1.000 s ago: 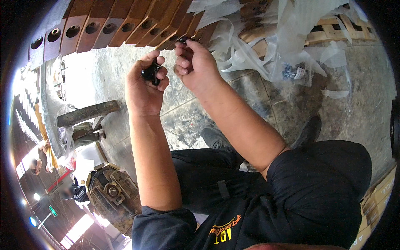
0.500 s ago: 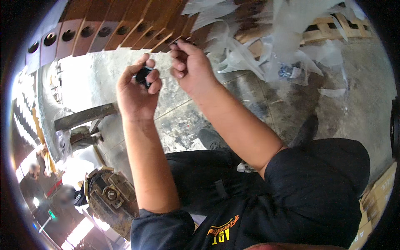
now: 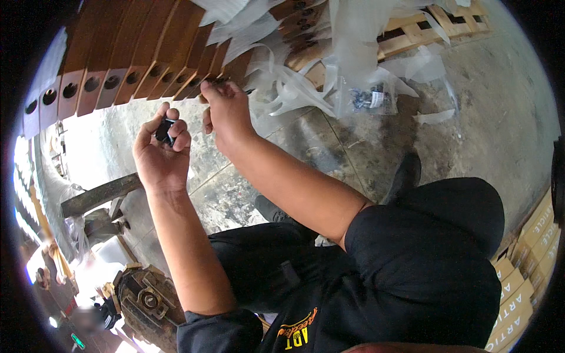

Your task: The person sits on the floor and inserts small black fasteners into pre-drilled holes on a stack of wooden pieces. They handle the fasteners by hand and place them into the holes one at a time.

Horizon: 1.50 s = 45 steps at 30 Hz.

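Note:
My left hand [image 3: 160, 154] is raised palm-up and curled around several small black parts [image 3: 165, 130]. My right hand [image 3: 226, 112] reaches forward to the row of brown wooden panels [image 3: 141, 56], its fingertips pinching a small dark piece [image 3: 216, 82] against the end of one panel. The panels stand on edge side by side, each with a round hole near its lower end. Both forearms come up from my black shirt at the bottom.
Torn clear plastic wrap [image 3: 294, 88] lies over the panels and concrete floor. A clear bag of small dark hardware [image 3: 369, 97] sits by a wooden pallet [image 3: 412, 29]. A metal machine part [image 3: 144, 300] and steel bar [image 3: 100, 197] are lower left. Cardboard boxes [image 3: 524, 294] line the right.
My right hand has moved away from the left hand and forward to the end of a wooden panel. The left hand stays raised with the black parts in it.

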Each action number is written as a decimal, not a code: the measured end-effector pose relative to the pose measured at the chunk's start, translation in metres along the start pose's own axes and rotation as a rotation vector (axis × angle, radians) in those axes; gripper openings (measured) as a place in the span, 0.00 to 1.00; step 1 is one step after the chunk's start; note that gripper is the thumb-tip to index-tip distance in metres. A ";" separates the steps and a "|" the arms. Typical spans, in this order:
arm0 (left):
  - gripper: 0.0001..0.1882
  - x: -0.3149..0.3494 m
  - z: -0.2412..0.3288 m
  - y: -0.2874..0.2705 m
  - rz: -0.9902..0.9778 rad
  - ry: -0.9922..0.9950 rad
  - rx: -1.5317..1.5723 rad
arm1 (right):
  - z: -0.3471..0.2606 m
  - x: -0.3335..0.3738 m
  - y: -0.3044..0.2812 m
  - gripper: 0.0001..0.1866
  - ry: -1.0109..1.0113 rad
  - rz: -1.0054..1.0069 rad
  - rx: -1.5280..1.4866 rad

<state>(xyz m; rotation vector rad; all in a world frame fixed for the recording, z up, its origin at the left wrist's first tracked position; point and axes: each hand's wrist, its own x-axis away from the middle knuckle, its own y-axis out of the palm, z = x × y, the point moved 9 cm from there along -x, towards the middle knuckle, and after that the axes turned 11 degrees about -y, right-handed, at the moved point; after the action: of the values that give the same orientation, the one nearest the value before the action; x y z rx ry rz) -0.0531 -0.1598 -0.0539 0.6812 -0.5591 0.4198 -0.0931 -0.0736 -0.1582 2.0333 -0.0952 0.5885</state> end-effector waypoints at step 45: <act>0.16 0.018 0.005 0.003 0.023 0.043 -0.044 | 0.009 0.036 0.039 0.24 0.415 -0.258 -0.546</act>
<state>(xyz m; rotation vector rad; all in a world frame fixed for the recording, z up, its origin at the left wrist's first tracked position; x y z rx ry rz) -0.0418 -0.1575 -0.0385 0.6232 -0.5347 0.4416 -0.0700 -0.0956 -0.1150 1.3416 0.2294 0.7153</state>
